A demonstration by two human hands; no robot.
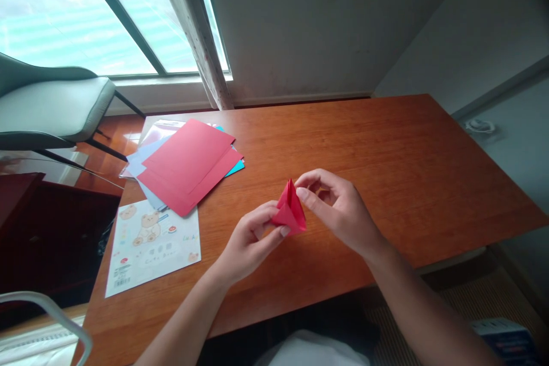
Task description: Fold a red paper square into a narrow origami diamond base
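Observation:
A small piece of folded red paper [291, 213], with an opening between its flaps, is held above the wooden table [343, 143]. My left hand [254, 240] pinches its lower left side between thumb and fingers. At the upper right edge of the fold, the thumb and index finger of my right hand [338, 206] are closed together against the paper's tip; the other fingers are curled.
Large red sheets [189, 166] lie over blue and white ones at the table's left. Nearer sits a white sheet with bear drawings [154, 246]. A chair [55, 106] stands by the window, and a curtain [193, 23] hangs behind the table.

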